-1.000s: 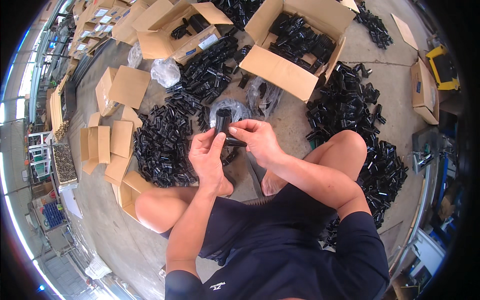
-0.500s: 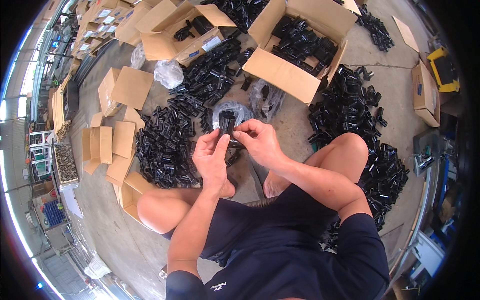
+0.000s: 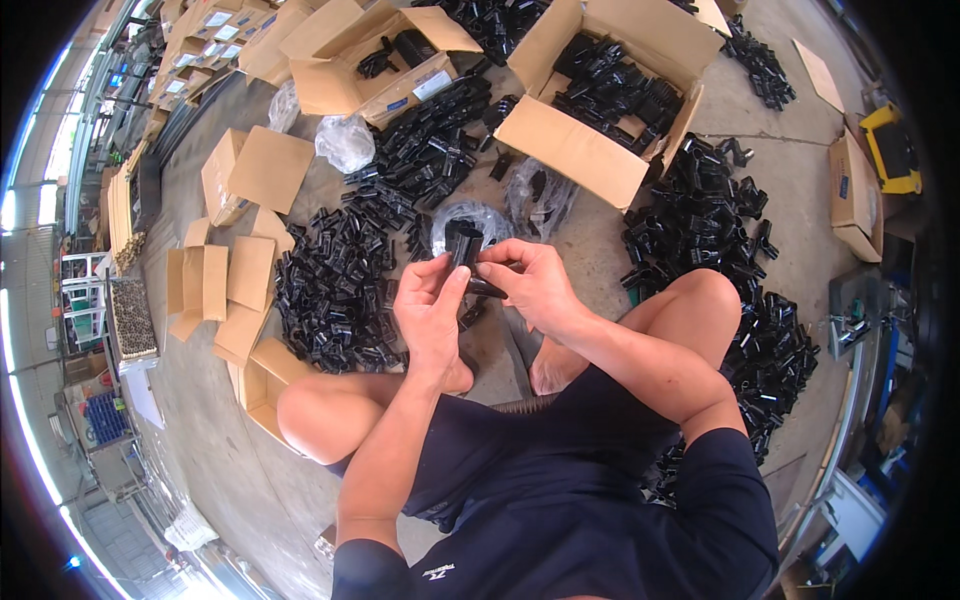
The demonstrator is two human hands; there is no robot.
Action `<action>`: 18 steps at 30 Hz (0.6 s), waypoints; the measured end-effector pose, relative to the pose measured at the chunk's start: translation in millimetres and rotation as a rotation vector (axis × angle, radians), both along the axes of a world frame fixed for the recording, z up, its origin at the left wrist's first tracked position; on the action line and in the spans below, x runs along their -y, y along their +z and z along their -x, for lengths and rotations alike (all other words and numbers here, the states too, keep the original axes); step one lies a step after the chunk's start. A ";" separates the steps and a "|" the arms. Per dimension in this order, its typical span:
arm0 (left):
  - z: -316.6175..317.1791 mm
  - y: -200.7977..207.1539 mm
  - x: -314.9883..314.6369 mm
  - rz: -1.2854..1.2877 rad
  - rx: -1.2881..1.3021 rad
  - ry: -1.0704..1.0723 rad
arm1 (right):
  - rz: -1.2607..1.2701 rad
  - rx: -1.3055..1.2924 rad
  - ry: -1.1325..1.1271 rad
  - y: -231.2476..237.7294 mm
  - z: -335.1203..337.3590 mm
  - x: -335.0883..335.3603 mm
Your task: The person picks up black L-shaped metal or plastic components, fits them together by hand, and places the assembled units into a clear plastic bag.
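A glossy black tubular fitting (image 3: 465, 248) is held up in front of my knees, its round open end tipped upward and away. My left hand (image 3: 430, 312) grips its left side, thumb along the near face and fingers behind. From the right, the bent fingertips of my right hand (image 3: 540, 290) pinch at the fitting's lower right, where a dark side arm sticks out. What lies under those fingertips is partly hidden. Just beyond the fitting sits a clear plastic bag (image 3: 487, 218). A large heap of similar black fittings (image 3: 325, 290) lies to the left of my hands.
Another heap of black fittings (image 3: 695, 215) spreads along my right. An open cardboard box (image 3: 570, 150) holding black parts stands ahead, with a second open box (image 3: 330, 88) farther left. Flattened and opened cartons (image 3: 250, 270) lie at the left. A yellow-and-black case (image 3: 890, 150) stands far right.
The fitting has tilted slightly, showing more of its open end and its side arm. Both hands keep hold of it with small finger shifts. The whole view has moved a little.
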State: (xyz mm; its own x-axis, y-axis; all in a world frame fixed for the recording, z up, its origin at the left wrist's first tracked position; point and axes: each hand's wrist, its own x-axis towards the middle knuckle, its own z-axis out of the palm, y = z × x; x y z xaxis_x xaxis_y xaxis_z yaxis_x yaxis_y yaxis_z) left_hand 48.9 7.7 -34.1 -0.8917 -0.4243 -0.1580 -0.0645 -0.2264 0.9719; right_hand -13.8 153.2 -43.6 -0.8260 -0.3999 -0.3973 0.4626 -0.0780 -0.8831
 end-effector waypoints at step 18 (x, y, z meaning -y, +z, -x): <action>-0.2 -1.2 -4.5 0.071 0.038 0.052 | 0.184 0.157 -0.115 -7.5 -2.7 6.6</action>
